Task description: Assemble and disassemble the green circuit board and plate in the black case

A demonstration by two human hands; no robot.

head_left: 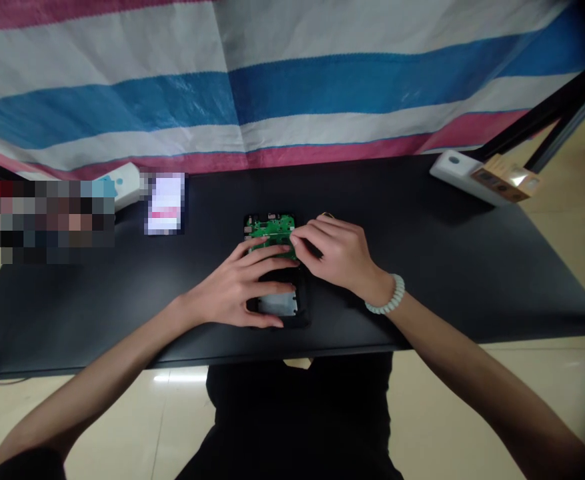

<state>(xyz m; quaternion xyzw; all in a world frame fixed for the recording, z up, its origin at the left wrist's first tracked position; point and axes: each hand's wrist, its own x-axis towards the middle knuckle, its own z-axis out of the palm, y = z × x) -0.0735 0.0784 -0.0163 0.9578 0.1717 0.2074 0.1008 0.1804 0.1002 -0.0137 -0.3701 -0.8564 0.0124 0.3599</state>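
Observation:
On the table in front of me lies a small black open casing (305, 313) with a green circuit board (275, 225) in its far half and a pale silvery panel (277, 305) in its near half. My left hand (247, 283) rests across the casing, fingers spread, covering part of the board and the middle. At the board's right edge, my right hand (335, 250) is closed in a pinch. A thin pale line crosses the board towards its fingertips, and a bit of something yellowish shows behind the knuckles; what the fingers hold is mostly hidden.
A lit phone (166, 203), blurred out, lies back left on the black table (392, 200). Beside it is a white box (126, 185). Another white box (459, 170) and a brown carton (507, 178) sit back right. A striped sheet (322, 87) hangs behind the table.

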